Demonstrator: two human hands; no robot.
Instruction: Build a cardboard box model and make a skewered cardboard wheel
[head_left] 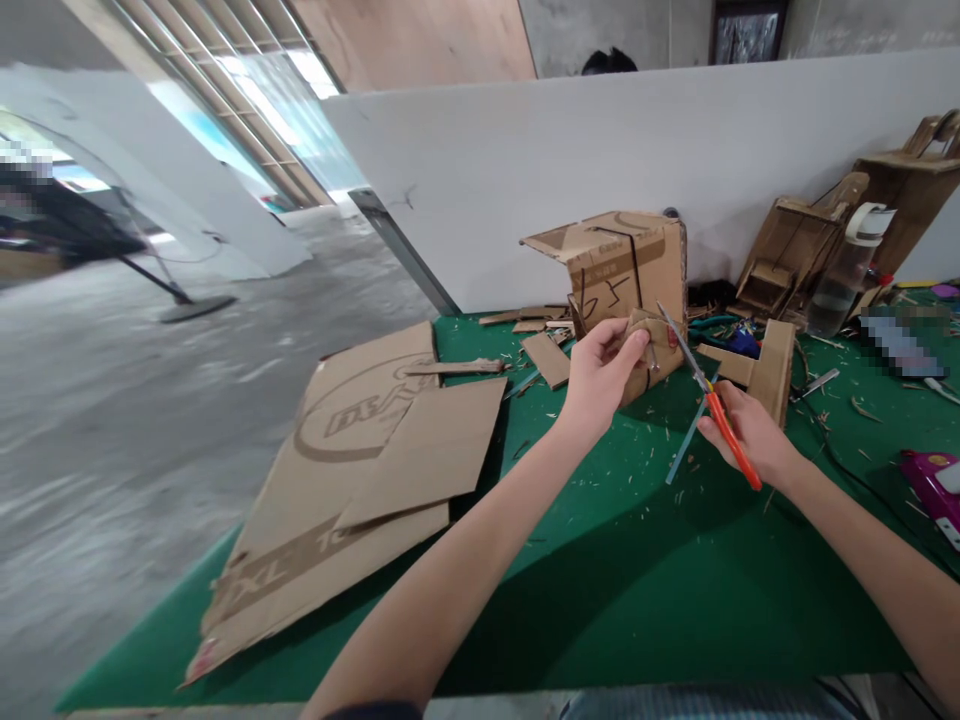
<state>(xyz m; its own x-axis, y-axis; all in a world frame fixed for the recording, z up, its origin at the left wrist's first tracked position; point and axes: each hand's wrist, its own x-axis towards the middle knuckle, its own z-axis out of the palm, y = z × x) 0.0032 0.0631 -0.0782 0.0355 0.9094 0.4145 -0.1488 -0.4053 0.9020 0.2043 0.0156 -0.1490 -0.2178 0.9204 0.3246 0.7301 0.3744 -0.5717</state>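
My left hand (pixel 606 372) pinches a small piece of cardboard (pixel 654 326) between thumb and fingers, held up above the table. In my right hand (pixel 746 425) is a pair of scissors with orange handles (pixel 726 428), its blades pointing up and left beside the cardboard piece. Whether the blades touch it I cannot tell. Just behind my left hand stands a cardboard box (pixel 622 265) with dark marker lines and an overhanging top flap. A flat L-shaped cardboard piece (pixel 776 365) lies behind my right hand.
Large cardboard sheets (pixel 360 450) lie at the left of the green table (pixel 585 600). A water bottle (pixel 847 270), cardboard constructions (pixel 795 250), a blurred phone (pixel 904 345) and a magenta tool (pixel 934 485) are at the right. Scraps and a blue strip (pixel 684 450) lie about. A white partition (pixel 480 190) stands behind.
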